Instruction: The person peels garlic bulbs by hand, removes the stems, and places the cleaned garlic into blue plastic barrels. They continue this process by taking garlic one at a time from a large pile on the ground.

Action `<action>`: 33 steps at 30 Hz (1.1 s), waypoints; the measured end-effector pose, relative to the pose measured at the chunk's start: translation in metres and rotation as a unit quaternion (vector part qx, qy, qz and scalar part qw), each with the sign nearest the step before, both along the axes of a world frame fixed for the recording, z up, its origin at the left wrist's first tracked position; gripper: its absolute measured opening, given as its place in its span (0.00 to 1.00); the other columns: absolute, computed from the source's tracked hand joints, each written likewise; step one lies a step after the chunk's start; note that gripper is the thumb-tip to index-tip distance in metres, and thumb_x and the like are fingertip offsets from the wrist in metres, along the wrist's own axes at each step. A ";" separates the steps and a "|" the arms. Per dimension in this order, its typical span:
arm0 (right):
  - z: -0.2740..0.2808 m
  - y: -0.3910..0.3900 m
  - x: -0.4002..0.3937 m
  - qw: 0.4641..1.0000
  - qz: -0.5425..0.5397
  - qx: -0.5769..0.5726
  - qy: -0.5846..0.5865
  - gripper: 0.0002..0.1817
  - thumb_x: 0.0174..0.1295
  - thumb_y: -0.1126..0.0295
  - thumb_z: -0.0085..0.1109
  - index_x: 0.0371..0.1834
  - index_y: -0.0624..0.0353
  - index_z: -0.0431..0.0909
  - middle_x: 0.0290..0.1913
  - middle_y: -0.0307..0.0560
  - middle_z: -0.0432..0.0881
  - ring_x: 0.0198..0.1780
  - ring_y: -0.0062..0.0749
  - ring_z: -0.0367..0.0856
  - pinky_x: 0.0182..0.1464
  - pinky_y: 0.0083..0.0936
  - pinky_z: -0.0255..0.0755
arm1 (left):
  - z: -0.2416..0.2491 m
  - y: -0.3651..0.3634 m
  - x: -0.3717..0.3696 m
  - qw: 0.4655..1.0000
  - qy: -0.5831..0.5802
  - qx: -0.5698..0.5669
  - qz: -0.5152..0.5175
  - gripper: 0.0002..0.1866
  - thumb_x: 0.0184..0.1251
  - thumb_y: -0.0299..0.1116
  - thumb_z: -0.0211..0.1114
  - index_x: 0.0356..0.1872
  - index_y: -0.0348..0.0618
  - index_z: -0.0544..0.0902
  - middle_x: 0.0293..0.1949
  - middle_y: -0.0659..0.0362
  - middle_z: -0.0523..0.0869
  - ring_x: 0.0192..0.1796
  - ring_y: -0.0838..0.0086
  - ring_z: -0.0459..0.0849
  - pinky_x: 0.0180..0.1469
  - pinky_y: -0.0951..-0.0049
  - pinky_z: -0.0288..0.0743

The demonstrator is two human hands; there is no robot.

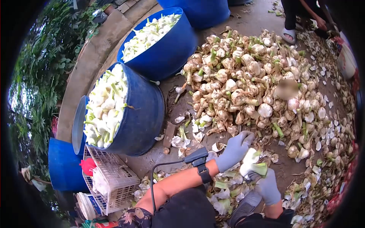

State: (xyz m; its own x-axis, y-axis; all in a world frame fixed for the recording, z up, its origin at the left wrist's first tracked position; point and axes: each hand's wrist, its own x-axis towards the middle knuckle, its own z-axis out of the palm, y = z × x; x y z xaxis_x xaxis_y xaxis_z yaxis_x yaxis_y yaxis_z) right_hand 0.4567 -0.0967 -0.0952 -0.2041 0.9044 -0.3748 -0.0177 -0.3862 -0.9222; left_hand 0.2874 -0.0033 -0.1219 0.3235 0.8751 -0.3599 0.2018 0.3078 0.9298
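A white garlic bulb [249, 159] with a thick green stem is between my two hands, low in the view. My right hand [268, 187], in a grey glove, grips it at the stem end. Close against the bulb's upper left side is my left hand [234, 151], also in a grey glove. Its fingers are bent together near the bulb's root end; what is between them is hidden. Just beyond them lies a big heap of unpeeled garlic [243, 83] with brown skins and roots. Peeled skins and cut stems [224, 193] cover the ground below my hands.
Two blue tubs [146, 114] [167, 43] of cleaned garlic stand at the left. Nearby are a plastic crate [118, 174] and another blue tub [62, 167]. A brick [169, 133] lies on the ground. Another person's foot in a sandal [289, 36] is beyond the heap.
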 end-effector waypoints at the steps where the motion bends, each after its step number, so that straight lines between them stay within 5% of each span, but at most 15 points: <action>1: -0.004 0.005 0.002 1.000 0.002 0.003 -0.005 0.13 0.62 0.85 0.51 0.47 0.68 0.80 0.40 0.44 0.85 0.38 0.22 0.81 0.41 0.21 0.75 | 0.004 0.001 0.003 0.999 -0.014 -0.033 0.037 0.28 0.68 0.45 0.63 0.62 0.38 0.73 0.55 0.47 0.82 0.57 0.63 0.80 0.58 0.67 0.74; 4: -0.011 0.018 0.008 0.996 -0.091 -0.017 -0.019 0.12 0.61 0.83 0.55 0.47 0.67 0.81 0.42 0.42 0.85 0.40 0.23 0.82 0.44 0.21 0.75 | 0.007 -0.007 0.004 0.953 0.032 0.274 -0.128 0.31 0.64 0.49 0.67 0.62 0.39 0.73 0.56 0.47 0.80 0.59 0.62 0.80 0.57 0.67 0.74; 7: 0.009 0.013 0.009 0.996 -0.024 0.020 -0.088 0.10 0.61 0.74 0.60 0.45 0.64 0.82 0.37 0.45 0.87 0.38 0.28 0.84 0.43 0.27 0.76 | -0.005 -0.007 0.003 0.988 0.082 0.036 -0.124 0.30 0.61 0.49 0.71 0.56 0.35 0.78 0.48 0.53 0.82 0.46 0.73 0.81 0.49 0.72 0.76; 11: -0.050 0.011 0.047 0.939 -0.073 0.074 -0.327 0.11 0.60 0.68 0.62 0.42 0.62 0.82 0.33 0.55 0.86 0.36 0.42 0.85 0.42 0.34 0.77 | 0.002 -0.008 -0.002 0.930 -0.256 -0.262 0.023 0.15 0.75 0.39 0.57 0.47 0.35 0.79 0.49 0.52 0.83 0.48 0.70 0.85 0.50 0.74 0.82; 14: -0.061 0.007 0.064 0.904 -0.066 -0.034 -0.421 0.12 0.58 0.66 0.62 0.44 0.56 0.83 0.34 0.57 0.85 0.37 0.50 0.85 0.40 0.38 0.77 | 0.013 -0.002 -0.006 0.914 -0.373 -0.157 0.029 0.24 0.77 0.49 0.50 0.55 0.36 0.75 0.58 0.52 0.79 0.56 0.69 0.81 0.58 0.71 0.77; 16: -0.044 -0.009 0.049 0.929 0.253 0.005 -0.270 0.16 0.57 0.66 0.61 0.49 0.49 0.83 0.33 0.57 0.85 0.36 0.52 0.85 0.39 0.39 0.77 | 0.012 0.014 -0.023 0.941 -0.326 -0.088 -0.016 0.26 0.79 0.49 0.46 0.63 0.38 0.71 0.62 0.54 0.77 0.61 0.71 0.77 0.65 0.71 0.69; 17: -0.050 -0.025 0.038 0.926 0.306 0.059 -0.215 0.18 0.57 0.66 0.61 0.52 0.46 0.82 0.33 0.56 0.85 0.36 0.52 0.84 0.39 0.40 0.78 | 0.023 0.021 -0.026 0.979 -0.159 0.125 -0.018 0.24 0.80 0.46 0.46 0.62 0.37 0.72 0.60 0.54 0.78 0.60 0.69 0.78 0.66 0.71 0.69; 18: -0.054 -0.037 0.029 0.915 0.352 0.107 -0.166 0.20 0.57 0.66 0.61 0.55 0.43 0.80 0.33 0.55 0.85 0.36 0.53 0.84 0.39 0.41 0.78 | -0.007 0.042 -0.049 0.860 -0.479 -0.131 0.115 0.19 0.81 0.38 0.45 0.64 0.38 0.72 0.58 0.54 0.79 0.60 0.69 0.77 0.66 0.72 0.69; 19: -0.046 -0.039 0.023 0.917 0.344 0.092 -0.179 0.20 0.57 0.66 0.61 0.55 0.43 0.80 0.33 0.55 0.85 0.36 0.53 0.84 0.39 0.41 0.78 | 0.011 0.063 -0.071 0.868 -0.401 -0.108 0.273 0.20 0.80 0.41 0.46 0.60 0.36 0.73 0.56 0.51 0.80 0.59 0.67 0.78 0.65 0.69 0.70; 22: -0.020 -0.031 0.036 0.835 0.413 -0.012 -0.363 0.20 0.52 0.71 0.59 0.52 0.48 0.82 0.37 0.56 0.85 0.40 0.49 0.84 0.45 0.39 0.77 | 0.079 0.122 -0.135 0.740 -0.653 -0.071 0.147 0.27 0.66 0.33 0.59 0.67 0.37 0.71 0.62 0.47 0.77 0.68 0.60 0.72 0.63 0.66 0.71; 25: -0.014 -0.002 0.076 0.909 0.085 0.054 -0.403 0.23 0.52 0.71 0.63 0.54 0.50 0.79 0.42 0.60 0.83 0.46 0.51 0.81 0.49 0.40 0.75 | 0.127 0.136 -0.144 0.625 -0.750 -0.102 0.191 0.26 0.67 0.30 0.58 0.65 0.33 0.71 0.60 0.45 0.79 0.69 0.59 0.72 0.67 0.66 0.69; 27: -0.031 0.026 0.104 0.803 -0.075 0.132 -0.576 0.20 0.53 0.73 0.63 0.51 0.54 0.80 0.45 0.60 0.82 0.46 0.54 0.80 0.49 0.40 0.75 | 0.111 0.122 -0.099 0.763 -0.642 -0.058 -0.052 0.28 0.79 0.40 0.45 0.71 0.30 0.59 0.71 0.39 0.63 0.64 0.66 0.76 0.67 0.63 0.73; 28: -0.043 0.033 0.116 0.687 -0.121 0.193 -0.690 0.18 0.53 0.75 0.63 0.49 0.55 0.81 0.47 0.60 0.81 0.44 0.55 0.80 0.48 0.41 0.75 | 0.098 0.108 -0.072 0.772 -0.615 -0.159 0.001 0.22 0.74 0.32 0.56 0.65 0.35 0.72 0.56 0.48 0.82 0.49 0.67 0.85 0.58 0.67 0.79; 30: -0.082 0.037 0.138 0.761 -0.085 0.113 -0.633 0.18 0.54 0.76 0.62 0.50 0.54 0.81 0.48 0.57 0.82 0.46 0.52 0.81 0.49 0.41 0.75 | 0.058 0.059 -0.007 0.965 -0.258 -0.011 0.051 0.23 0.69 0.41 0.64 0.61 0.41 0.77 0.49 0.55 0.85 0.36 0.74 0.85 0.45 0.71 0.82; 33: -0.088 0.037 0.124 0.905 -0.059 0.073 -0.414 0.19 0.57 0.78 0.60 0.53 0.53 0.80 0.49 0.52 0.81 0.46 0.45 0.83 0.48 0.39 0.77 | 0.010 0.012 0.028 0.985 0.005 0.122 -0.119 0.31 0.60 0.34 0.69 0.66 0.42 0.73 0.58 0.52 0.79 0.57 0.65 0.81 0.61 0.68 0.74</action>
